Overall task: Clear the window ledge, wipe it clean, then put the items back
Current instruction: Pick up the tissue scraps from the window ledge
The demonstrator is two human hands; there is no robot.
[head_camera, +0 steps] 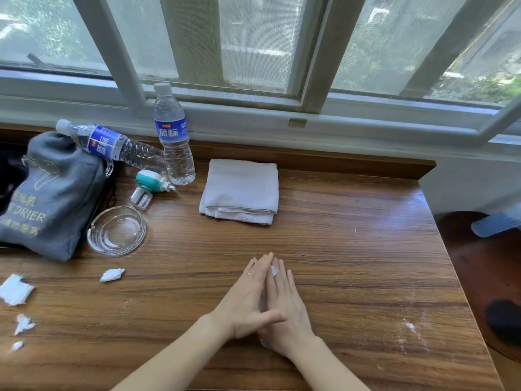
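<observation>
My left hand (248, 294) and my right hand (287, 314) lie together over the middle of the wooden ledge (352, 249), fingers straight, left hand overlapping the right. A bit of white paper (274, 270) shows between the fingers. A folded white cloth (241, 190) lies beyond the hands. At the left stand an upright water bottle (174, 136), a second water bottle (110, 142) leaning on a grey pouch (50, 198), a glass ashtray (117, 231) and a green-and-white plug-in device (149, 183).
Torn white paper scraps (111, 275) and a larger paper piece (14, 289) lie on the left of the ledge. White dust (408, 328) marks the wood at the right. The window frame (253, 108) runs behind. A dark round stool (485, 277) is beyond the right edge.
</observation>
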